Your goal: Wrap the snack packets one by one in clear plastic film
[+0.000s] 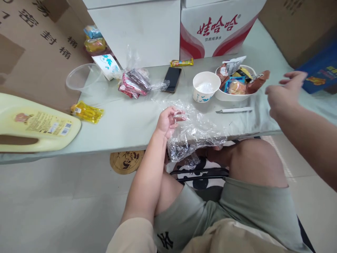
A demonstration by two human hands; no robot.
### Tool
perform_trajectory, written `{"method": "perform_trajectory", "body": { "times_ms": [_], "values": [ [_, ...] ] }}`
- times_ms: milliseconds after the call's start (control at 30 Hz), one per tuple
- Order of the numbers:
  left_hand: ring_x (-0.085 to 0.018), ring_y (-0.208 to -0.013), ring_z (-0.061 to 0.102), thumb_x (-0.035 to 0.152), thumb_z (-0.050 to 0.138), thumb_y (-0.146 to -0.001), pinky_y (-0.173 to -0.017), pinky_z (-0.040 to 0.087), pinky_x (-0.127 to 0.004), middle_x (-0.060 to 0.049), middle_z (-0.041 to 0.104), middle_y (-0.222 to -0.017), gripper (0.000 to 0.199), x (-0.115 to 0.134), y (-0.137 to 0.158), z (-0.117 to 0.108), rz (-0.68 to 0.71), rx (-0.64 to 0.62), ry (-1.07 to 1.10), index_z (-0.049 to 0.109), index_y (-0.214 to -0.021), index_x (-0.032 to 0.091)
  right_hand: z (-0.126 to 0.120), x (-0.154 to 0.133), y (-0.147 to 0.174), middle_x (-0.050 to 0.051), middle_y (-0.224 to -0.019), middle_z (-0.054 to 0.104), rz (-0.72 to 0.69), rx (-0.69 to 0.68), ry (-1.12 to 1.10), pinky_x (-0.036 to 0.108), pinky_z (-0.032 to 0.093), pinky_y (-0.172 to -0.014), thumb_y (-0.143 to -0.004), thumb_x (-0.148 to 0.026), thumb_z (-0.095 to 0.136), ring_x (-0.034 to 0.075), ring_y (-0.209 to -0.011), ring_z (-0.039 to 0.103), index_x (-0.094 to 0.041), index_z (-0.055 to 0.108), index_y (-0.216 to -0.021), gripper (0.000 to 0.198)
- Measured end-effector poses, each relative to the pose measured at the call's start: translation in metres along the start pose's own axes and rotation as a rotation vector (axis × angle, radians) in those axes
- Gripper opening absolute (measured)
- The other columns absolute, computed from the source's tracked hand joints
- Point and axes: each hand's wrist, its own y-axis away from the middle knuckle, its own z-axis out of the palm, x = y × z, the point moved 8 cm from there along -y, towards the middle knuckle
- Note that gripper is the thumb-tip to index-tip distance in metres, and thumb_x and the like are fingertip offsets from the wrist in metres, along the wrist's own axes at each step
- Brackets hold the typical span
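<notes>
My left hand [170,121] is at the table's front edge, its curled fingers gripping a crumpled clear plastic bag [196,126] that droops over the edge above my lap. My right hand [285,89] is raised at the right, slightly blurred, its fingers apart and nothing visible in them. Nearest to it stands a white oval bowl [234,95] full of wrapped snacks. Beside the bowl is a white paper cup [204,93] with something whitish and clear inside. A white pen-like tool, perhaps a utility knife [234,110], lies in front of them.
Behind the bag lie a black phone [172,79], a yellow-wrapped snack [181,63] and a bundle of red packets [134,82] in clear plastic. At left are a yellow packet [87,112], a clear tub [85,77] and a pale yellow jug [39,123]. Cartons [137,35] line the back.
</notes>
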Motion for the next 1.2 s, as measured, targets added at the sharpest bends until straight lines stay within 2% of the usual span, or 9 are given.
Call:
{"method": "perform_trajectory", "body": {
  "times_ms": [167, 300, 467, 633, 767, 867, 967, 1067, 1200],
  "values": [
    [-0.015, -0.052, 0.060, 0.026, 0.052, -0.049, -0.036, 0.021, -0.023, -0.015, 0.073, -0.093, 0.013, 0.001, 0.002, 0.008, 0.065, -0.223, -0.055, 0.046, -0.057, 0.017, 0.070, -0.007, 0.060, 0.014, -0.137, 0.060, 0.058, -0.188, -0.210, 0.050, 0.056, -0.094, -0.082, -0.047, 0.076, 0.031, -0.122, 0.062, -0.032, 0.042, -0.141, 0.070],
    [-0.014, -0.049, 0.055, 0.035, 0.055, -0.053, -0.038, 0.032, -0.030, -0.014, 0.072, -0.096, 0.017, -0.008, 0.005, 0.001, 0.023, -0.270, -0.050, 0.049, -0.057, 0.019, 0.118, -0.003, 0.090, 0.009, -0.130, 0.065, 0.234, -0.372, -0.523, 0.049, 0.054, -0.102, -0.079, -0.044, 0.078, 0.028, -0.123, 0.063, -0.036, 0.036, -0.145, 0.079],
    [-0.011, -0.043, 0.046, 0.047, 0.056, -0.062, -0.039, 0.032, -0.030, -0.011, 0.069, -0.089, 0.028, -0.012, 0.002, -0.023, 0.058, -0.228, -0.033, 0.060, -0.069, 0.020, 0.156, -0.001, 0.109, 0.002, -0.096, 0.072, 0.532, -0.524, -0.840, 0.030, 0.055, -0.063, -0.072, -0.033, 0.083, 0.016, -0.072, 0.066, -0.032, 0.037, -0.145, 0.086],
    [-0.015, -0.051, 0.052, 0.051, 0.055, -0.063, -0.042, 0.035, -0.032, -0.013, 0.069, -0.091, 0.036, -0.011, -0.004, -0.036, 0.038, -0.187, -0.090, 0.066, -0.081, 0.021, 0.125, 0.010, 0.084, 0.000, -0.100, 0.069, 0.380, -0.199, -0.910, 0.022, 0.034, -0.046, -0.070, -0.018, 0.073, 0.004, -0.051, 0.038, -0.026, 0.062, -0.105, 0.037],
    [-0.012, -0.047, 0.047, 0.043, 0.056, -0.061, -0.042, 0.035, -0.031, -0.014, 0.070, -0.092, 0.024, 0.003, -0.007, -0.023, 0.061, -0.146, -0.132, 0.051, -0.060, 0.019, 0.094, 0.025, 0.068, 0.000, -0.112, 0.068, 0.304, 0.037, -0.893, 0.024, 0.040, -0.050, -0.072, -0.019, 0.066, 0.005, -0.054, 0.046, -0.030, 0.060, -0.108, 0.038],
    [-0.009, -0.043, 0.042, 0.037, 0.059, -0.057, -0.039, 0.032, -0.029, -0.014, 0.071, -0.086, 0.029, 0.014, -0.010, -0.013, 0.100, -0.056, -0.192, 0.036, -0.053, 0.019, 0.091, 0.033, 0.068, 0.001, -0.112, 0.069, 0.351, 0.001, -0.832, 0.027, 0.052, -0.060, -0.077, -0.033, 0.069, 0.012, -0.070, 0.063, -0.036, 0.049, -0.128, 0.055],
    [-0.009, -0.042, 0.044, 0.036, 0.061, -0.055, -0.035, 0.021, -0.023, -0.012, 0.072, -0.083, 0.028, 0.015, -0.014, -0.009, 0.078, 0.031, -0.253, 0.038, -0.055, 0.020, 0.092, 0.040, 0.071, 0.002, -0.105, 0.071, 0.335, -0.094, -0.696, 0.030, 0.054, -0.059, -0.080, -0.043, 0.069, 0.016, -0.071, 0.066, -0.036, 0.044, -0.136, 0.062],
    [-0.007, -0.044, 0.050, 0.033, 0.064, -0.059, -0.035, 0.010, -0.019, -0.008, 0.073, -0.083, 0.025, 0.010, -0.020, -0.014, 0.032, 0.128, -0.302, 0.045, -0.060, 0.018, 0.079, 0.054, 0.072, 0.003, -0.105, 0.071, 0.329, 0.019, -0.623, 0.028, 0.050, -0.052, -0.085, -0.043, 0.064, 0.014, -0.064, 0.064, -0.034, 0.046, -0.135, 0.054],
    [-0.007, -0.047, 0.055, 0.032, 0.069, -0.068, -0.036, 0.028, -0.017, -0.002, 0.069, -0.074, 0.019, 0.011, -0.022, -0.024, 0.097, 0.261, -0.276, 0.055, -0.069, 0.019, 0.067, 0.060, 0.074, 0.004, -0.106, 0.073, 0.348, 0.066, -0.620, 0.030, 0.055, -0.059, -0.086, -0.037, 0.065, 0.018, -0.076, 0.071, -0.034, 0.039, -0.141, 0.061]
  ]
}}
